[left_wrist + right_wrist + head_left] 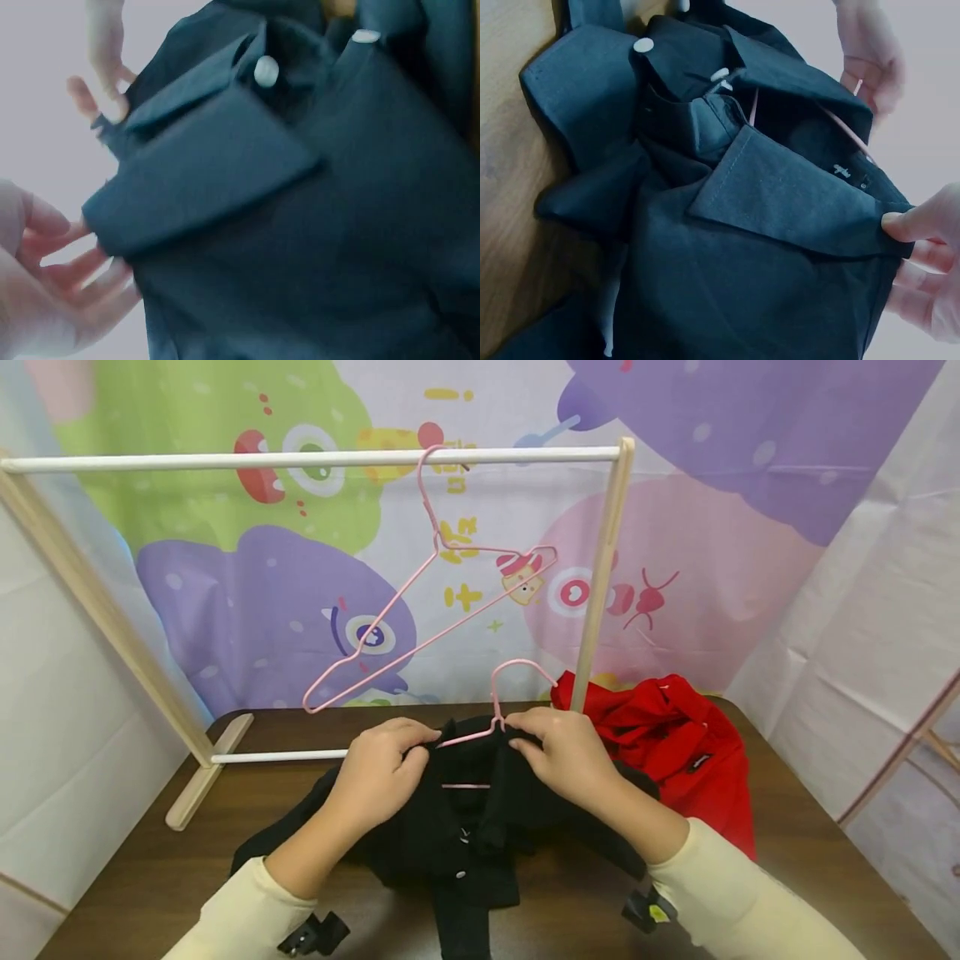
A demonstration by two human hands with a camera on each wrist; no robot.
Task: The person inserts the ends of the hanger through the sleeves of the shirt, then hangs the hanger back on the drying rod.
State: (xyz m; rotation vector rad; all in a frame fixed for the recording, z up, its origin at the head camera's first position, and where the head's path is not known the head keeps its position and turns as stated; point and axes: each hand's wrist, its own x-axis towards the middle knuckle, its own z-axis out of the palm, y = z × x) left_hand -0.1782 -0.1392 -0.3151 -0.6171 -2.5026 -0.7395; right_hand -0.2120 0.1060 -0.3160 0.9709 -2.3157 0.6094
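Observation:
A black collared garment (420,835) with pale buttons lies around a pink hanger (467,737), whose hook rises out of the neck opening. At the left of the neck, my left hand (386,768) has its thumb and fingers at the collar edge; in the left wrist view the left hand (52,285) is at the folded collar (202,172). My right hand (566,756) pinches the collar's other side, beside the hook. In the right wrist view the right hand (930,262) holds the collar (795,195) between thumb and fingers.
A second pink hanger (435,539) hangs from the white bar (225,461) of a wooden-framed rack (600,577). Red clothing (675,743) lies at the right on the brown table (795,877). A patterned cloth (480,410) stands behind.

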